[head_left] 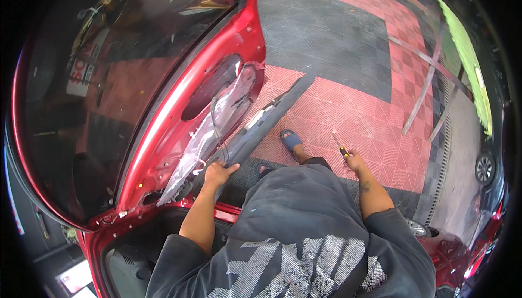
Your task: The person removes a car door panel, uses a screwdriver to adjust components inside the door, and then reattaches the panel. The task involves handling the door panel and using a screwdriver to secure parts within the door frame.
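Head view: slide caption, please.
Left hand holds a grey door trim panel beside an open red car door; right hand holds a screwdriver.

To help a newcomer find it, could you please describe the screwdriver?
Start at the open red car door, then go right to the person's right hand, above red floor tiles. The screwdriver is there; its yellow-and-black handle distinguishes it from the long dark panel in the left hand.

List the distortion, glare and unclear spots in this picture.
Head view: black fills the corners, and the drain grate bends near the right rim; head view: glare streaks the red car door; head view: the screwdriver's tip is indistinct.
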The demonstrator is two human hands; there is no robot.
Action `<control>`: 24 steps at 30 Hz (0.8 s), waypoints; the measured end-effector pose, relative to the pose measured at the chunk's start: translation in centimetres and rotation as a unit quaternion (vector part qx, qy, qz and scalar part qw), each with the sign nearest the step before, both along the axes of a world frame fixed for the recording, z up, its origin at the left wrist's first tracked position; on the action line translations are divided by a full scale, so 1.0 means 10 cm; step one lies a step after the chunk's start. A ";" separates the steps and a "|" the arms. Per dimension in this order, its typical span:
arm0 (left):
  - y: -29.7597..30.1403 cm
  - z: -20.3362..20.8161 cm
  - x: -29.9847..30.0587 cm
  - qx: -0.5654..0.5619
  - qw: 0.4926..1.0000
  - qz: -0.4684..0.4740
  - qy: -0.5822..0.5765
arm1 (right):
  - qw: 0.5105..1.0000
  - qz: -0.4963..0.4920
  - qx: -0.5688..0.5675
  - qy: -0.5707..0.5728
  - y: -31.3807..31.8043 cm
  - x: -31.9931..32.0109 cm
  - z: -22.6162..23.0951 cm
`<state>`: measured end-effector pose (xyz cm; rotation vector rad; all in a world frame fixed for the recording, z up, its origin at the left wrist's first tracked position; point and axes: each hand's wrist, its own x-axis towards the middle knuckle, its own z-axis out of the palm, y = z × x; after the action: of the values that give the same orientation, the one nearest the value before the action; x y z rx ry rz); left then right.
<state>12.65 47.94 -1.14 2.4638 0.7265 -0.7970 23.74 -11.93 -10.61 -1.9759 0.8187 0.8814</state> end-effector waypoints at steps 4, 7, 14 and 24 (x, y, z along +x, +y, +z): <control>-0.01 -0.01 -0.05 -0.010 1.000 0.020 0.005 | 0.997 0.078 -0.018 0.019 0.13 0.10 0.12; -0.01 -0.11 -0.08 -0.004 0.999 0.033 -0.008 | 0.993 0.116 0.012 0.029 0.10 0.20 -0.01; -0.04 0.02 -0.01 0.020 0.998 0.048 0.026 | 0.973 0.229 0.002 0.022 0.42 0.59 0.04; -0.29 0.57 -0.13 0.015 0.994 0.092 0.048 | 0.925 0.368 -0.046 0.083 0.72 1.26 0.25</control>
<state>11.31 45.05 4.57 2.3538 0.9916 -0.8442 36.29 -4.69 -8.11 -2.3500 0.1741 1.4695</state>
